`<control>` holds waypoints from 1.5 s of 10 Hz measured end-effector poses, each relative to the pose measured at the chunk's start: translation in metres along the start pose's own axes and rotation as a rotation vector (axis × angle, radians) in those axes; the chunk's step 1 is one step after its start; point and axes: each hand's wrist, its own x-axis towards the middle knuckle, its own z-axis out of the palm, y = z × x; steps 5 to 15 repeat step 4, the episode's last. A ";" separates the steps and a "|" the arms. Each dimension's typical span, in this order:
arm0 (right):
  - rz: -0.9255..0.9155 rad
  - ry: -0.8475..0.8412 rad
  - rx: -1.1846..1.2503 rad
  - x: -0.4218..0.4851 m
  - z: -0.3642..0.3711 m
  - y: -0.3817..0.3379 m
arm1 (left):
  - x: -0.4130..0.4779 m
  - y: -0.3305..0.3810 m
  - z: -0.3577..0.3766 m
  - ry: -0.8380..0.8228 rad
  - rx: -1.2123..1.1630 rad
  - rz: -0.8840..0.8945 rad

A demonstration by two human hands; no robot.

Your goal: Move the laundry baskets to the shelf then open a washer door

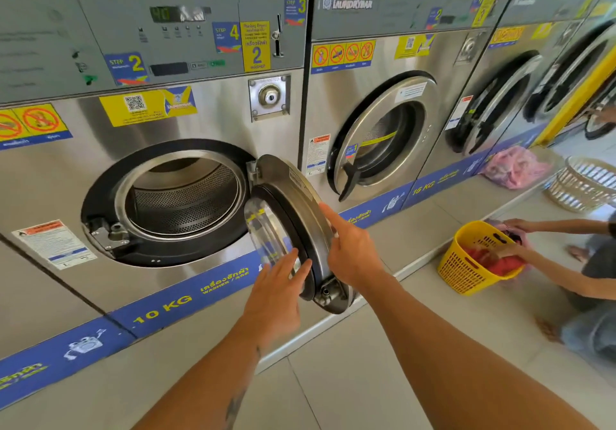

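The steel 10 kg washer [206, 113] fills the left of the view. Its round door [293, 196] stands swung out to the right on its hinge, and the perforated drum [186, 196] behind it shows nothing inside. My left hand [276, 293] lies flat with spread fingers against the door's inner glass. My right hand [350, 249] rests on the door's outer metal rim, forefinger pointing up. Neither hand grips anything. A yellow laundry basket [466, 269] with red clothes stands on the floor at the right.
Another person's hands [513, 249] reach into the yellow basket from the right edge. A white basket [583, 186] and a pink bag [516, 166] sit farther back. The neighbouring washer's door [383, 136] is ajar. Grey tiled floor [366, 363] lies below.
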 end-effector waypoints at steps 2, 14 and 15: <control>-0.083 -0.028 -0.028 -0.007 -0.013 -0.005 | -0.002 0.004 -0.033 -0.001 -0.092 -0.035; -0.254 -0.009 -0.112 -0.011 -0.011 -0.043 | -0.026 -0.033 -0.083 0.087 -0.050 -0.163; -0.254 -0.009 -0.112 -0.011 -0.011 -0.043 | -0.026 -0.033 -0.083 0.087 -0.050 -0.163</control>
